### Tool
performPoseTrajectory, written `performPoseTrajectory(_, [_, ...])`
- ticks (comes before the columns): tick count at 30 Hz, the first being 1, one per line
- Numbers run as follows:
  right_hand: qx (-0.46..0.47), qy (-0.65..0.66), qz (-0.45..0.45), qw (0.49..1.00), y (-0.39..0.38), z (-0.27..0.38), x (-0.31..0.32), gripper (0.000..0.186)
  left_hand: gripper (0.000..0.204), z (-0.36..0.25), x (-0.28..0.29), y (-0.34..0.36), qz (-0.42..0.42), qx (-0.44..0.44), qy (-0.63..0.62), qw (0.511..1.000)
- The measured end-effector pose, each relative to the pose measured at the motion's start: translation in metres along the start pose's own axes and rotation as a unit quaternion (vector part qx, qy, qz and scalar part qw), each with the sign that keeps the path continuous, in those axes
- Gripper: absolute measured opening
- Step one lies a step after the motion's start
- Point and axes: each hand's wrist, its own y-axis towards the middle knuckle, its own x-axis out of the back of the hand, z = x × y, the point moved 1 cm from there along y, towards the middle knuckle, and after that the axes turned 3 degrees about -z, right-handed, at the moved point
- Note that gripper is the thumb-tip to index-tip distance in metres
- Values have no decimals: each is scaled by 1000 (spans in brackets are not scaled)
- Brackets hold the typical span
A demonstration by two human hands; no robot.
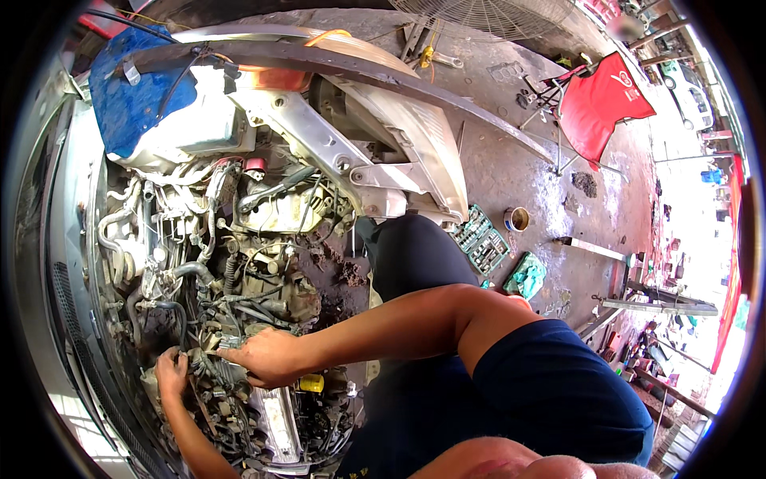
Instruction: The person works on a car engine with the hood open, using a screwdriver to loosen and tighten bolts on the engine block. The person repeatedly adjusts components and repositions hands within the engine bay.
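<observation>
Workshop floor (499, 128), grey and stained, upper right of view. On it: red folding chair (598, 104); round tin (517, 219); green tool case (481, 241), open, tools in its slots; crumpled green bag (525, 276), just beside the case. Wire fan guard (487, 17), large, top edge.

Vehicle front, left half of view, engine bay exposed. Blue cloth (140, 88), draped at the bay's upper left. Engine (267, 259), in the middle of the bay, dusty, crossed by pipes and cables.

Left hand (170, 371): low in the bay, fingers bent down among the parts, below a dark hose (177, 310); whether it grasps anything cannot be told.

Right hand (266, 357): just to the right of the left, reaching across, index finger outstretched toward the engine parts, other fingers curled; any grip cannot be made out. Yellow cap (311, 383), near the right wrist. Silver metal piece (279, 427), below that hand.
</observation>
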Motion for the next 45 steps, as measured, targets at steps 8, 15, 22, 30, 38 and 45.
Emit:
performPoseTrajectory(8, [-55, 19, 75, 996, 7, 7, 12, 81, 44, 7, 5, 0, -20, -90, -20, 996])
performPoseTrajectory(15, [-28, -16, 69, 997, 13, 10, -2, 77, 42, 4, 13, -8, 40, -22, 13, 999])
performPoseTrajectory(22, [-61, 0, 87, 994, 9, 16, 3, 79, 37, 1, 9, -11, -15, -23, 23, 999])
performPoseTrajectory(30, [-11, 24, 13, 1000, 10, 12, -8, 73, 35, 41, -11, -10, -89, -47, -128, 987])
performPoseTrajectory(38, [-114, 166, 24, 979, 10, 2, -8, 76, 30, 20, -3, -8, -84, -48, -80, 992])
performPoseTrajectory(45, [-164, 370, 44, 914, -6, 5, -5, 66, 30, 29, -11, 0, -59, -39, -86, 994])
